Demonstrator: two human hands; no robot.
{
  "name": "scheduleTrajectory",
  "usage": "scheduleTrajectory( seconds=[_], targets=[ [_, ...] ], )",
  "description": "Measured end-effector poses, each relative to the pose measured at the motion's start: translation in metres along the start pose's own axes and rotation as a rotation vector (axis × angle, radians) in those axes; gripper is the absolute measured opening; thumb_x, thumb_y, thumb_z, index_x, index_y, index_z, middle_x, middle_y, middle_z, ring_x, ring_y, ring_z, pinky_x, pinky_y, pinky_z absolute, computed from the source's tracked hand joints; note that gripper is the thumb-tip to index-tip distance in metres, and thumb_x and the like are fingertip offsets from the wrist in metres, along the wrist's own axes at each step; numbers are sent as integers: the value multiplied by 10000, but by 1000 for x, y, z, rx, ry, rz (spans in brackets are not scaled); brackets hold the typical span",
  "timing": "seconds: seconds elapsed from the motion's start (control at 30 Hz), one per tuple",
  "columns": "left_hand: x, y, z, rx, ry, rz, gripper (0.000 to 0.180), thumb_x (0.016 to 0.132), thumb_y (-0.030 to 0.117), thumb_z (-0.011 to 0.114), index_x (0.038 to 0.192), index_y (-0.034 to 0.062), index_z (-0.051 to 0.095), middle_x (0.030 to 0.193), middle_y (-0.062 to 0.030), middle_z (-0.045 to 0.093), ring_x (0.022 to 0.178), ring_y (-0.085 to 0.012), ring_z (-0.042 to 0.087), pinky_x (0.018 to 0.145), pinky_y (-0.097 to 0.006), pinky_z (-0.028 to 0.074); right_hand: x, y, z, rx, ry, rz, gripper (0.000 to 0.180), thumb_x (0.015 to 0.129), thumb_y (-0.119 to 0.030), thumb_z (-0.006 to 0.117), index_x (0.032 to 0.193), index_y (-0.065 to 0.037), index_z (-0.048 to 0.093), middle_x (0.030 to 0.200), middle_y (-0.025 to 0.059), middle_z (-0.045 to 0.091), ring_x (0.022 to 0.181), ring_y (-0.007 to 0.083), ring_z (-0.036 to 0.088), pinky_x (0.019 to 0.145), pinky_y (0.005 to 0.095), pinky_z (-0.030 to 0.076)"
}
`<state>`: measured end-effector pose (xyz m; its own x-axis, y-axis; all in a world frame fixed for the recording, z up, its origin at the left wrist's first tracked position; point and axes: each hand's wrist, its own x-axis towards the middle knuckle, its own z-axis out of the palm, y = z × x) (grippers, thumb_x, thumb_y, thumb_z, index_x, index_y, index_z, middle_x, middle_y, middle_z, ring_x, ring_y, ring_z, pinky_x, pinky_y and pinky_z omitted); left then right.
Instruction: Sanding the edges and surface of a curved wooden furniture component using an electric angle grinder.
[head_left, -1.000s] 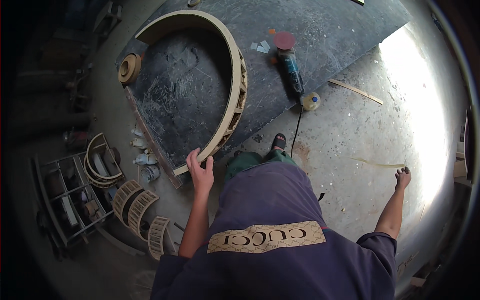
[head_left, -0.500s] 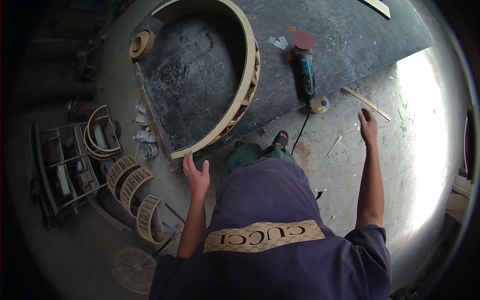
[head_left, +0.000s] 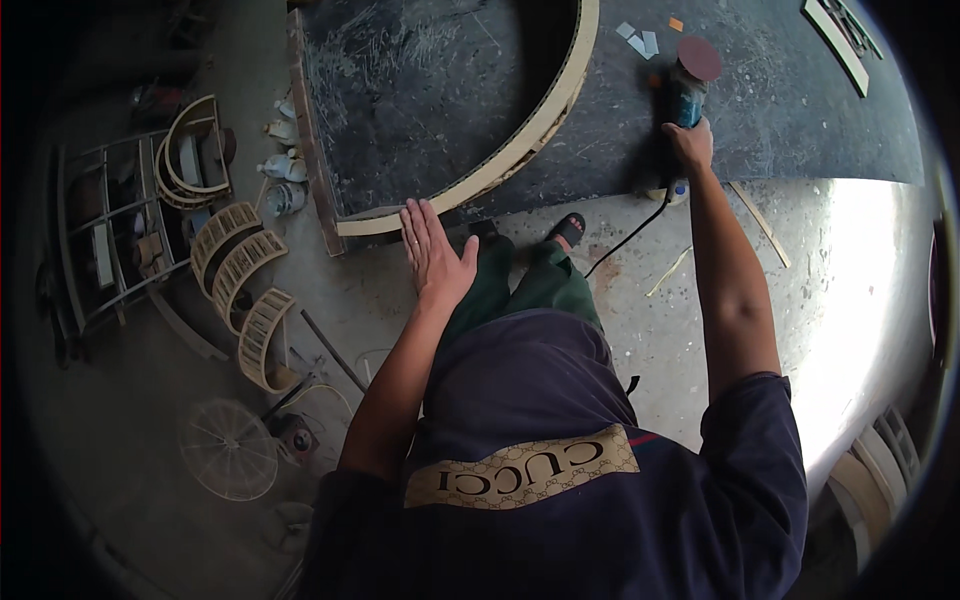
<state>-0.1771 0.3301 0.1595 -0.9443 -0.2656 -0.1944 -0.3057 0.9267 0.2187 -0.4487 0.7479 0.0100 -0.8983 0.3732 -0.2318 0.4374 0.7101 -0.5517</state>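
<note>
An angle grinder (head_left: pixel 686 102) with a dark red sanding disc lies on the dark, scratched worktable (head_left: pixel 430 90), disc pointing away from me. My right hand (head_left: pixel 692 147) is closed around its near end, arm stretched forward. A large curved wooden frame (head_left: pixel 530 135) rests on the table, its far part cut off by the picture's upper edge. Against the frame's near end lies my left hand (head_left: pixel 437 262), fingers straight and thumb apart, holding nothing. From the grinder a black cord (head_left: pixel 640 227) runs down toward the floor.
Small grey pieces (head_left: pixel 638 42) lie beside the disc, and wooden strips (head_left: pixel 838 45) at the far right. A thin wood strip (head_left: pixel 762 225) is on the floor. Left stand bottles (head_left: pixel 280 165), slatted curved pieces (head_left: pixel 240 250), a metal rack (head_left: pixel 110 240) and a fan (head_left: pixel 228 450).
My right hand has reached forward from beside the table and closed on the grinder. My left hand has come to lie flat on the frame's near end. The view has shifted.
</note>
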Motion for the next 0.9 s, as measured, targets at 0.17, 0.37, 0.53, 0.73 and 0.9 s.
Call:
scheduleTrajectory(
  seconds=[0.17,0.37,0.53,0.73,0.9],
  targets=[
    [-3,10,-5,-20,-17,95,1038,966,382,730,1700,-56,141,1778,-285,132,1667,-433,93,1357,-532,89,-4,-2,-24,187,-329,-54,389,796,-269,827,1042,-7,676,890,57,704,793,194,690,763,370,573],
    [-5,41,-8,-221,-40,355,845,946,312,729,1653,15,373,1729,-229,332,1628,-404,269,1337,-541,181,-104,34,-44,1027,-625,192,390,908,-124,686,1261,26,614,1122,124,733,987,250,752,882,372,604],
    [-26,54,-6,-600,-425,475,774,980,363,755,1600,21,441,1606,-239,484,1519,-428,431,1247,-503,348,-260,-30,-78,818,-459,150,556,846,-108,719,1361,46,577,1198,178,728,1039,251,737,925,379,584],
    [-37,78,-22,-1336,-1121,451,963,981,565,773,1597,-43,351,1517,-208,552,1431,-312,508,1185,-415,408,-391,-118,-91,850,-86,-53,564,1062,-275,624,1520,18,474,1326,171,673,1148,258,691,1022,394,537],
    [-55,35,-75,-1609,-1294,575,795,869,379,938,1430,2,518,1245,-113,638,1230,-220,601,1108,-392,469,-457,-175,-103,1419,-171,-187,831,1126,-657,340,1669,-29,302,1547,266,534,1323,368,617,1068,489,559]
  ],
)
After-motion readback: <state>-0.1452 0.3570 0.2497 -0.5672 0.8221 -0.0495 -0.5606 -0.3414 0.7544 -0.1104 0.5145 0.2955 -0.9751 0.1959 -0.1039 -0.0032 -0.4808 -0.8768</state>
